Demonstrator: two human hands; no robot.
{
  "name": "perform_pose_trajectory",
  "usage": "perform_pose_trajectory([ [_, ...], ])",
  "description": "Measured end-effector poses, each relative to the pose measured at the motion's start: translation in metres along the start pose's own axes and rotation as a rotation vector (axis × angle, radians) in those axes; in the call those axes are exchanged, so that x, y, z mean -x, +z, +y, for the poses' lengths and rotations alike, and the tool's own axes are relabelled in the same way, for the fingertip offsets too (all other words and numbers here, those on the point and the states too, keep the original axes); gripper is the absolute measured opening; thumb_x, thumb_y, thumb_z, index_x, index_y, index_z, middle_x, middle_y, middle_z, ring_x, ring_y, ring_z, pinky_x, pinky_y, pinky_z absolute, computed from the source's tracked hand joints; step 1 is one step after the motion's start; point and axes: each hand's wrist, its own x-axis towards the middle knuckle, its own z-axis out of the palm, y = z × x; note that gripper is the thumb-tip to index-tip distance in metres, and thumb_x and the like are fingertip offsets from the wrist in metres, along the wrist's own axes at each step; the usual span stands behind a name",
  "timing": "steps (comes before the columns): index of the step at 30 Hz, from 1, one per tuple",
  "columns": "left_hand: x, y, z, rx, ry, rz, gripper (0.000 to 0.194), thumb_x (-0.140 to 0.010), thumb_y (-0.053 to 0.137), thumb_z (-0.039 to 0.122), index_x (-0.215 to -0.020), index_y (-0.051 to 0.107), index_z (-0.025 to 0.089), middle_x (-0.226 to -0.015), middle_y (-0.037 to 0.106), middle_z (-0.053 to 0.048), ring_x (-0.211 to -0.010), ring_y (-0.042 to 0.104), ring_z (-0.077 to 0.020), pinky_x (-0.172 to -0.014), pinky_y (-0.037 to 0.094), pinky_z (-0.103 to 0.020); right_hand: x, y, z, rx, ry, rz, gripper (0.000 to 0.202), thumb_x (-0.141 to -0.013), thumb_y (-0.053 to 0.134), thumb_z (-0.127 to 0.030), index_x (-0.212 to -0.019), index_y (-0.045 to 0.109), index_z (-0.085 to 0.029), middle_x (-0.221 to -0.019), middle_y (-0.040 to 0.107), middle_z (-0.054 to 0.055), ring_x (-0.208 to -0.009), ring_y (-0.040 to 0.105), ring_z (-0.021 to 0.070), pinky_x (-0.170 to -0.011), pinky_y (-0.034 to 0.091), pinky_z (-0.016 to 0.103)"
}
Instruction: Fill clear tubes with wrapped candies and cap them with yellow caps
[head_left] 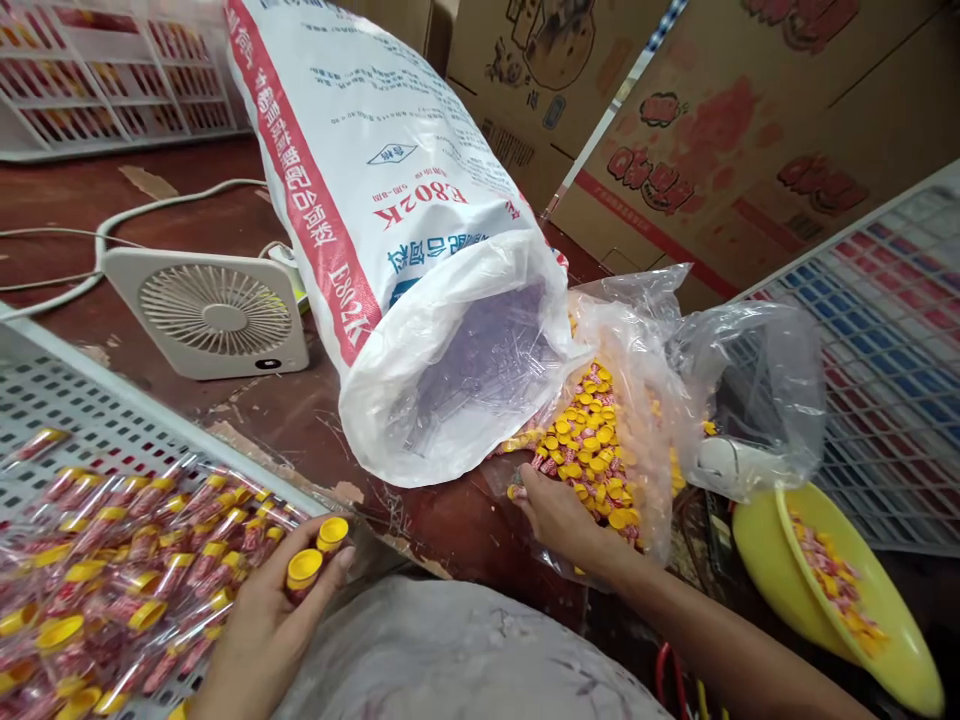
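Observation:
My left hand [262, 620] is closed round two yellow caps [304, 569], with a bit of red showing under one; what lies lower is hidden by the fingers. Beside it, the grey-white basket [180, 390] holds a heap of clear tubes [105, 530] with yellow caps and pinkish-red contents. My right hand [559, 510] pinches a small yellow cap at its fingertips, by the edge of a clear plastic bag [652, 350] full of yellow caps with pinkish-red parts [592, 430]. Between the hands and further back, a white woven sack [405, 400] lies with its mouth open towards me, clear tubes inside.
A small white fan [225, 318] stands on the dark red table at left, its cable behind. White crates [120, 80] are at the back left. Cardboard boxes [720, 150] rise behind. A yellow scoop-shaped container [795, 590] with more pieces and a wire rack [885, 400] are at right.

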Motion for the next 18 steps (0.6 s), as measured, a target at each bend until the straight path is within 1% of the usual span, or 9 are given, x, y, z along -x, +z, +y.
perform_pose_trajectory([
  [4,0.000,0.014,0.018,0.207,-0.002,-0.094,0.044,-0.081,0.067,0.056,-0.109,0.066,0.020,-0.092,0.071,-0.003,-0.080,0.067,-0.0203,-0.073,0.054,-0.027,0.002,-0.004,0.003,-0.155,-0.020,0.070,0.010,-0.095,0.051,-0.019,-0.088,0.044,-0.021,-0.077,0.061,0.001,-0.069,0.058,0.0180,-0.058,0.024,0.026],
  [6,0.001,0.024,0.029,0.348,-0.013,-0.173,0.043,-0.080,0.069,0.055,-0.105,0.066,0.019,-0.088,0.069,-0.003,-0.078,0.065,-0.0198,-0.072,0.055,-0.027,0.005,-0.008,0.004,-0.235,-0.036,0.105,0.019,-0.094,0.055,-0.028,-0.083,0.041,-0.023,-0.071,0.057,-0.003,-0.066,0.056,0.0155,-0.057,0.028,0.024],
  [8,0.003,0.035,0.039,0.472,-0.027,-0.255,0.043,-0.078,0.072,0.054,-0.102,0.066,0.019,-0.087,0.067,-0.002,-0.078,0.064,-0.0196,-0.069,0.055,-0.027,0.011,-0.010,-0.002,-0.384,-0.054,0.119,0.027,-0.097,0.052,-0.040,-0.081,0.038,-0.024,-0.067,0.054,-0.005,-0.060,0.053,0.0130,-0.055,0.032,0.022],
  [9,0.005,0.041,0.043,0.517,-0.027,-0.294,0.043,-0.076,0.074,0.052,-0.101,0.066,0.018,-0.085,0.066,-0.002,-0.077,0.063,-0.0190,-0.068,0.054,-0.027,0.015,-0.009,-0.008,-0.518,-0.069,0.101,0.031,-0.098,0.048,-0.047,-0.081,0.038,-0.024,-0.065,0.053,-0.006,-0.056,0.050,0.0118,-0.053,0.033,0.022],
  [11,0.010,0.052,0.052,0.550,-0.005,-0.341,0.042,-0.076,0.076,0.049,-0.104,0.066,0.019,-0.083,0.066,-0.001,-0.074,0.061,-0.0173,-0.066,0.052,-0.025,0.024,-0.007,-0.025,-0.852,-0.114,0.020,0.040,-0.097,0.043,-0.060,-0.083,0.040,-0.024,-0.062,0.050,-0.008,-0.048,0.043,0.0097,-0.046,0.032,0.021],
  [13,0.015,0.062,0.061,0.543,0.043,-0.356,0.044,-0.076,0.078,0.044,-0.110,0.066,0.020,-0.088,0.069,-0.001,-0.078,0.062,-0.0171,-0.071,0.051,-0.025,0.030,-0.005,-0.046,-1.127,-0.179,-0.083,0.048,-0.092,0.047,-0.070,-0.084,0.043,-0.023,-0.058,0.048,-0.009,-0.042,0.038,0.0081,-0.041,0.028,0.020],
  [15,0.019,0.066,0.067,0.541,0.088,-0.352,0.045,-0.076,0.078,0.043,-0.113,0.065,0.021,-0.096,0.071,-0.002,-0.086,0.064,-0.0189,-0.076,0.051,-0.026,0.036,-0.004,-0.066,-1.238,-0.245,-0.133,0.052,-0.088,0.049,-0.074,-0.083,0.044,-0.023,-0.056,0.046,-0.009,-0.040,0.036,0.0072,-0.039,0.027,0.020],
  [16,0.021,0.064,0.068,0.530,0.106,-0.338,0.043,-0.077,0.077,0.044,-0.111,0.065,0.021,-0.097,0.071,-0.003,-0.087,0.064,-0.0197,-0.077,0.051,-0.027,0.038,-0.005,-0.073,-1.260,-0.278,-0.167,0.053,-0.088,0.047,-0.076,-0.084,0.044,-0.022,-0.057,0.048,-0.009,-0.040,0.038,0.0073,-0.039,0.028,0.020],
  [18,0.024,0.046,0.064,0.436,0.121,-0.264,0.038,-0.078,0.075,0.048,-0.102,0.067,0.020,-0.088,0.070,-0.002,-0.080,0.064,-0.0196,-0.073,0.052,-0.026,0.043,-0.009,-0.078,-1.216,-0.348,-0.238,0.053,-0.092,0.039,-0.076,-0.089,0.044,-0.023,-0.063,0.055,-0.006,-0.043,0.047,0.0091,-0.041,0.032,0.020],
])
